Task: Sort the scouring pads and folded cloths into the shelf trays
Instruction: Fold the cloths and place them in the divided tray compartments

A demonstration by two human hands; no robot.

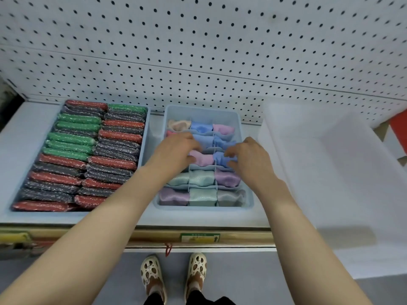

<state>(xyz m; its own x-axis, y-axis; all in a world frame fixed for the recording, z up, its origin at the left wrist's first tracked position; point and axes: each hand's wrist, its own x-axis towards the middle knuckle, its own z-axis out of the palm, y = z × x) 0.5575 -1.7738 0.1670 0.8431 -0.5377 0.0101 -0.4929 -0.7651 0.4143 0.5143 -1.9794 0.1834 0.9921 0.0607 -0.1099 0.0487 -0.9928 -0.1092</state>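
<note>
While nearly every cell of the divided tray [240, 119] holds a folded cloth, the left hand [176, 148] pinches a pink cloth [203, 159] and the right hand [248, 157] a blue cloth [221, 160] mid-tray; the scouring pads [88, 150] already fill their tray, so little seems left.

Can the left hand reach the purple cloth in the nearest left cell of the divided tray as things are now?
Probably yes. The purple cloth lies uncovered at the near-left corner of the divided tray, and the left hand sits over cells just beyond it. Only its own forearm passes close by; drawing the hand back should bring it there.
</note>
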